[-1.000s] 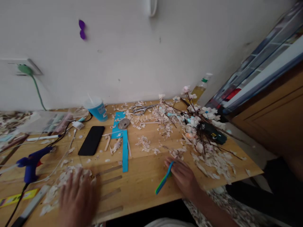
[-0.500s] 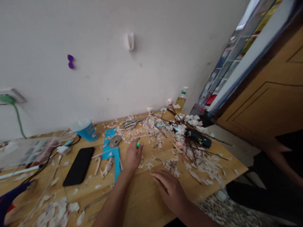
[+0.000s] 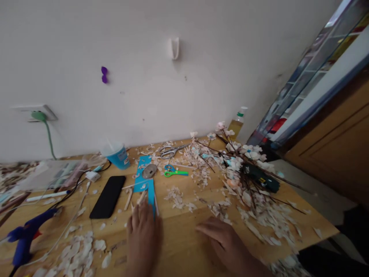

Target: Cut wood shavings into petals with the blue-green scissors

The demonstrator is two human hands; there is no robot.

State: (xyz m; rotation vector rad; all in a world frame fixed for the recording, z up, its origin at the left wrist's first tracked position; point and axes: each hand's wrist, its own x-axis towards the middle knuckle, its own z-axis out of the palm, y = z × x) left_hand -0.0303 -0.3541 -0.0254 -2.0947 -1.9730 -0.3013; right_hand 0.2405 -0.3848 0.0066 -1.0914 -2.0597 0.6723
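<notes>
My left hand point(image 3: 144, 230), slightly blurred, reaches palm down over curled pale pieces point(image 3: 141, 199) and the lower end of a blue paper strip point(image 3: 151, 192). Its fingers are stretched out, and I see nothing held in it. My right hand point(image 3: 223, 240) rests low over the bare wood, fingers extended and thumb beneath, holding nothing visible. Between and beyond the hands lie small green and blue scissors point(image 3: 176, 173). A round grey metal disc point(image 3: 149, 171) sits on blue paper point(image 3: 140, 183). Larger grey scissors point(image 3: 173, 151) lie farther back.
White-blossomed twigs point(image 3: 236, 163) spread on the right around a dark green object point(image 3: 261, 177), with a bottle point(image 3: 236, 125) behind. On the left are a blue cup point(image 3: 117, 157), a black phone point(image 3: 108, 197) and a blue glue gun point(image 3: 29, 234). Petals point(image 3: 76, 252) litter the wooden table point(image 3: 175, 234).
My left hand has left the green and blue scissors, which now show on the table, and drawn back toward me and left. The view has turned left; my right hand stays low.
</notes>
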